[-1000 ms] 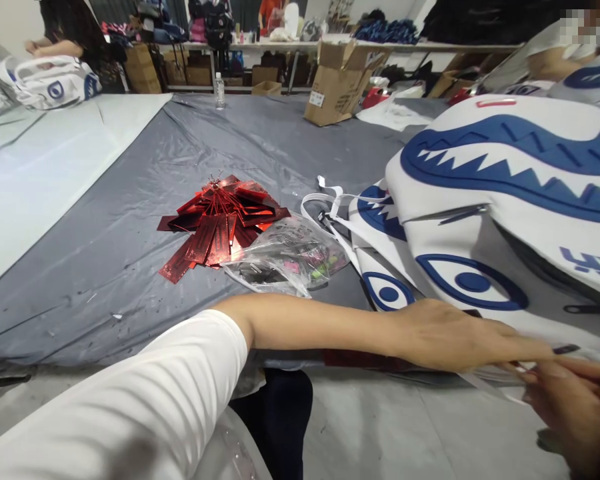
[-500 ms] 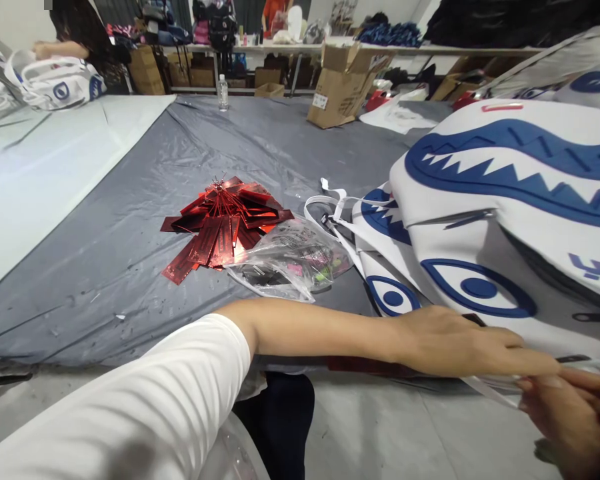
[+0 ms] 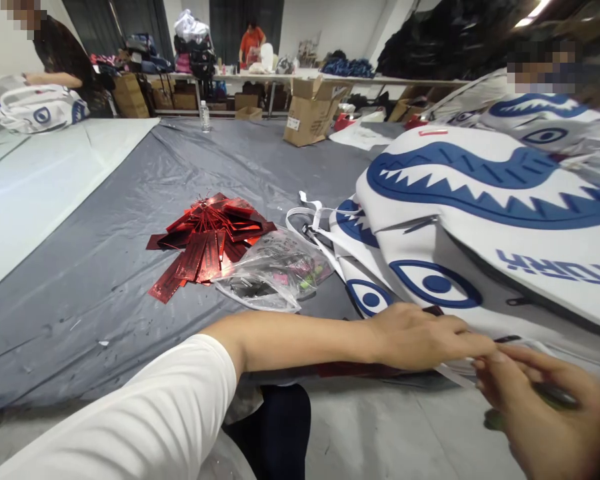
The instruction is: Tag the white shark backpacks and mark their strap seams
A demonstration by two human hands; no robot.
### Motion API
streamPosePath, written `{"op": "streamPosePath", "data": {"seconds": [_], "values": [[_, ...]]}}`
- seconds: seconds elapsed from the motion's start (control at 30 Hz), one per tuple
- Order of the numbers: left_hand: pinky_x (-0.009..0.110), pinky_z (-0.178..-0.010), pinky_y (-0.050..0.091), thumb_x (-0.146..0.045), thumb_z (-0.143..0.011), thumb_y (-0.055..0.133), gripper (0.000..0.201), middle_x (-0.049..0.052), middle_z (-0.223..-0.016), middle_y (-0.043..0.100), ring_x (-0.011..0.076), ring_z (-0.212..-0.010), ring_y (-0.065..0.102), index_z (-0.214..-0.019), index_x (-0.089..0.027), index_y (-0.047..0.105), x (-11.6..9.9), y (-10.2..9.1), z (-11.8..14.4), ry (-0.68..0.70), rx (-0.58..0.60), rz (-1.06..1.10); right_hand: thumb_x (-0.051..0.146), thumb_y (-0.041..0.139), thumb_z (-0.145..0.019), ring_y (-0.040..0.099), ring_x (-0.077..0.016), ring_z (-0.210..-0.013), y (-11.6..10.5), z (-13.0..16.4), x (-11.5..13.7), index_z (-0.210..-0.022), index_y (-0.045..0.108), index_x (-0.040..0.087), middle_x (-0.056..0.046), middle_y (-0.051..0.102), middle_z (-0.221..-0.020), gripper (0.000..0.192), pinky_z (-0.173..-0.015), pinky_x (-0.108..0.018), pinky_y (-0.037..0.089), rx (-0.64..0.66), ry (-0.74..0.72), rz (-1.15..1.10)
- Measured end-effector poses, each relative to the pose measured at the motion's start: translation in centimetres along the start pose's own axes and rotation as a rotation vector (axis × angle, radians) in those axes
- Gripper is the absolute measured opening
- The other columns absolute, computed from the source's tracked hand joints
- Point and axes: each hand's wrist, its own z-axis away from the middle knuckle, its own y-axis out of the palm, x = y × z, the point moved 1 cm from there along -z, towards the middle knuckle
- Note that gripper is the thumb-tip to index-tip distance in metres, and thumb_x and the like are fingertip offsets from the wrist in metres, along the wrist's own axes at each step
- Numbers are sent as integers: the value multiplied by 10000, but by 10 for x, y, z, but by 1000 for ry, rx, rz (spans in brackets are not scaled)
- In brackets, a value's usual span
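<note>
A white backpack (image 3: 480, 260) with a blue toothed mouth and eye pattern lies on its side at the right. At its near lower edge my left hand (image 3: 420, 340) is closed, its fingertips pinching a thin white strap (image 3: 455, 375). My right hand (image 3: 545, 400) meets those fingertips and pinches at the same strap; its fingers are bent. A green object (image 3: 555, 396) shows within the right palm, partly covered, and I cannot make out its kind. A second backpack (image 3: 367, 293) of the same pattern lies under the first, its white straps trailing left.
Red foil tags (image 3: 210, 233) lie fanned on the grey-covered table (image 3: 105, 267). Beside them is a clear plastic bag (image 3: 275, 273) with small coloured items. A water bottle (image 3: 205, 117) and cardboard box (image 3: 313, 113) stand farther back. People are at the far left, back and upper right.
The view has turned to the right and up, so things sit further left and lower. Both hands keep together at the bag's edge; more of the right hand shows.
</note>
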Motion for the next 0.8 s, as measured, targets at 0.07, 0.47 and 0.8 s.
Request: {"op": "streamPosePath", "data": {"seconds": [0.07, 0.47, 0.8], "values": [[339, -786, 574, -146, -1034, 260, 441, 54, -1284, 640, 195, -1073, 681, -1373, -187, 538, -1, 2, -2, 6, -3, 2, 643, 673, -823, 585, -179, -477, -2, 3, 16, -1033, 745, 143, -112, 650, -681, 547, -450, -338, 468, 24, 115, 0], [511, -1201, 344, -355, -994, 443, 490, 209, -1476, 494, 290, -1407, 439, -1385, -65, 496, 139, -79, 212, -754, -418, -206, 631, 545, -914, 628, -230, -506, 34, 105, 52, -980, 751, 231, -53, 693, -634, 455, -486, -318, 470, 306, -315, 214], [756, -1079, 282, -558, -988, 299, 688, 277, -1571, 320, 501, -1461, 262, -1406, -46, 490, 205, -87, 293, -877, -141, -208, 415, 124, -999, 687, -99, -1004, 221, 141, 176, -1007, 693, 28, -9, 713, -1000, 689, -859, -282, 482, 259, -267, -8]]}}
